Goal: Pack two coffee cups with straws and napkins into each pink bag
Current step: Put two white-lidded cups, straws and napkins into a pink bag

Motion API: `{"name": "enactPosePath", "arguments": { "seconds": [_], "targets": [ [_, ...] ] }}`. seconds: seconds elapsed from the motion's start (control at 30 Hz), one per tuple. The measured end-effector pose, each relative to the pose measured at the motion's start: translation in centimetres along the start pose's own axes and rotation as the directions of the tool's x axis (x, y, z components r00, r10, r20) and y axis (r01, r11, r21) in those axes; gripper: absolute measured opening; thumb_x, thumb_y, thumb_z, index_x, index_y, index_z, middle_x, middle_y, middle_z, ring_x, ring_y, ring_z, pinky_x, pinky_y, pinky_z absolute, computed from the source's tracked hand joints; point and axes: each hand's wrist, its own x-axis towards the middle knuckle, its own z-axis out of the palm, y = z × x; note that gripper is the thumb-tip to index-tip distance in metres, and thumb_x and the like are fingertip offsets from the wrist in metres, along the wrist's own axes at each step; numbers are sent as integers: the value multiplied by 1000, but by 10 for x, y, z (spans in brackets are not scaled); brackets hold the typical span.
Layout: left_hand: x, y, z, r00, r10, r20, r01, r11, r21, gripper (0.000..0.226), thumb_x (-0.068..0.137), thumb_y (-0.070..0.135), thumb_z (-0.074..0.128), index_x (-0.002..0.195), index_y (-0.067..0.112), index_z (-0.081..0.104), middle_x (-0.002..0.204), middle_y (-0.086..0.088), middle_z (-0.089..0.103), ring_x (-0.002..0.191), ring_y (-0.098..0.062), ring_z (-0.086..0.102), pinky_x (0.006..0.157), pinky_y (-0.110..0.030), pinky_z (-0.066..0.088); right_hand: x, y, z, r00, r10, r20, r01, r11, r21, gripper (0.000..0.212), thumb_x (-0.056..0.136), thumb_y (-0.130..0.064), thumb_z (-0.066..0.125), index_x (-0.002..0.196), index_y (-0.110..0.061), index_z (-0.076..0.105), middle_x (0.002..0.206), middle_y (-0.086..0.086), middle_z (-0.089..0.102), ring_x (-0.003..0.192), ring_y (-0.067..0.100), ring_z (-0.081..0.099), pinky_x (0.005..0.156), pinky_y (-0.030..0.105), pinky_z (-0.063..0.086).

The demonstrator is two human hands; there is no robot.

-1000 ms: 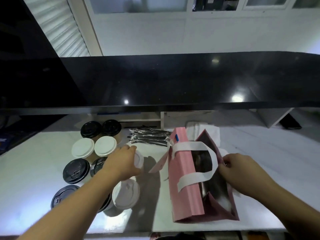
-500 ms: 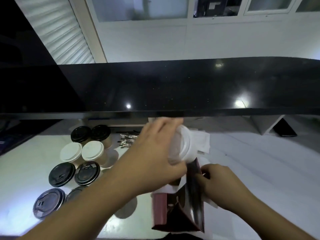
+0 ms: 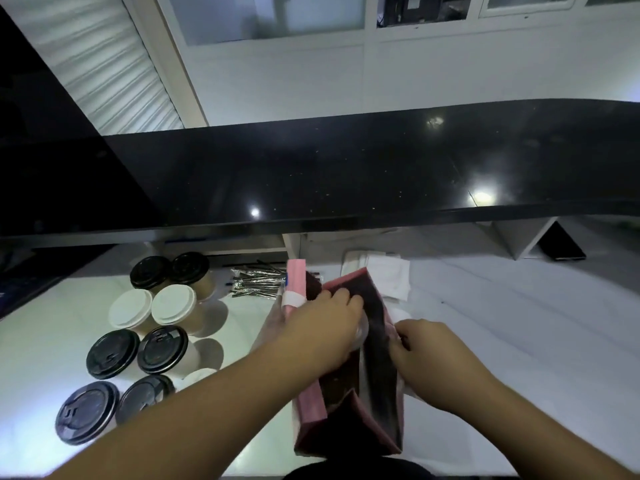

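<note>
My left hand grips a white-lidded cup inside the pink bag at frame centre — my right hand pinches its right edge open.

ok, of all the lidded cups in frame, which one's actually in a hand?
The white-lidded cup under the left hand, being lowered into the pink bag. The other cups stand untouched on the counter, left of the bag.

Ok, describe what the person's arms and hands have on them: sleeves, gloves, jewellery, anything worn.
Both forearms are bare as far as the frame shows: no sleeves or gloves. The left hand and the right hand show no watch or bracelet at the wrists. Any rings are too blurred to tell.
</note>
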Motion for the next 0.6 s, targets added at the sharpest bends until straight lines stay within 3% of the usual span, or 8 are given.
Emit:
{"name": "enactPosePath", "arguments": {
  "seconds": [0.1, 0.27, 0.47, 0.6],
  "targets": [
    [13, -5, 11, 997, -23, 71, 23, 1000, -3, 71, 90, 16, 72, 151, 10, 36, 147, -12, 46, 131, -33, 50, 105, -48, 50, 2, 3, -2, 1000, 7, 23, -8, 1000, 12, 35, 101, -38, 42, 79, -20, 63, 69, -3, 65, 62, 16, 62, 56, 35, 52],
    [25, -9, 36, 990, -40, 133, 41, 999, -2, 72, 91, 23, 72, 152, 10, 36, 143, -13, 46, 130, -36, 50, 103, -50, 50, 3, 4, -1, 999, 24, 35, -25, 1000, 15, 36, 102, -39, 41, 84, -19, 65, 75, -1, 66, 67, 19, 63, 67, 42, 58],
    [38, -14, 52, 971, -68, 231, 80, 996, -41, 81, 94, 26, 69, 160, 10, 26, 151, -16, 41, 133, -41, 47, 110, -53, 44, 5, 2, 3, 999, 45, -14, -45, 999, -2, 35, 101, -34, 42, 75, -16, 56, 66, -1, 60, 58, 17, 56, 50, 30, 41],
    [41, -23, 59, 970, -45, 238, 70, 993, -96, 84, 95, 28, 67, 163, 10, 20, 152, -20, 43, 131, -41, 50, 110, -50, 44, 6, -3, 5, 998, 66, -10, -66, 998, -10, 30, 98, -28, 45, 72, -13, 49, 63, 1, 56, 53, 17, 47, 47, 28, 33]
  ]
}}
